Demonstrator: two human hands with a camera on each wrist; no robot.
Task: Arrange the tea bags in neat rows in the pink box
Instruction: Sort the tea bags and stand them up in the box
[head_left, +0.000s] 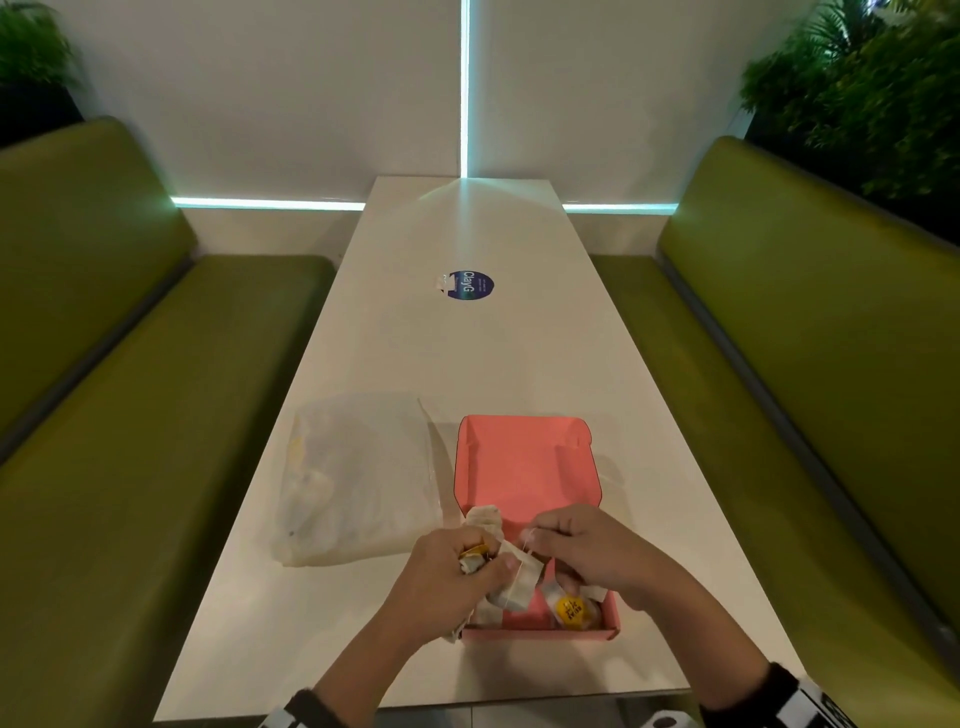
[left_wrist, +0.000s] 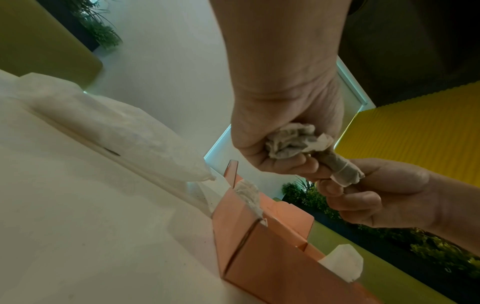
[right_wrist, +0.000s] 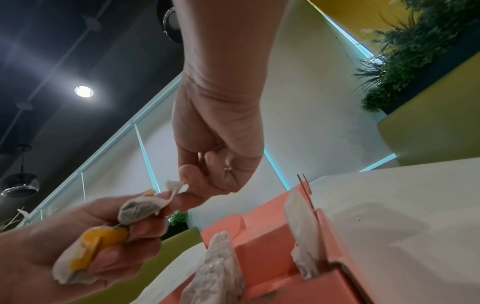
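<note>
Tea bags (head_left: 511, 590) bunched in my left hand (head_left: 449, 577), my right hand (head_left: 582, 551) pinching one bag's paper tip, both above pink box (head_left: 524, 467) on worktop (head_left: 467, 353).

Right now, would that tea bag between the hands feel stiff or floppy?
Probably floppy: the tea bag crumples where the left hand grips it. Likely light: the right hand pinches just a corner. Maybe tearable, being thin paper.

pink box (head_left: 524, 467) | white table (head_left: 467, 353) | green benches (head_left: 156, 395) | yellow-labelled tea bags (head_left: 571, 610)
</note>
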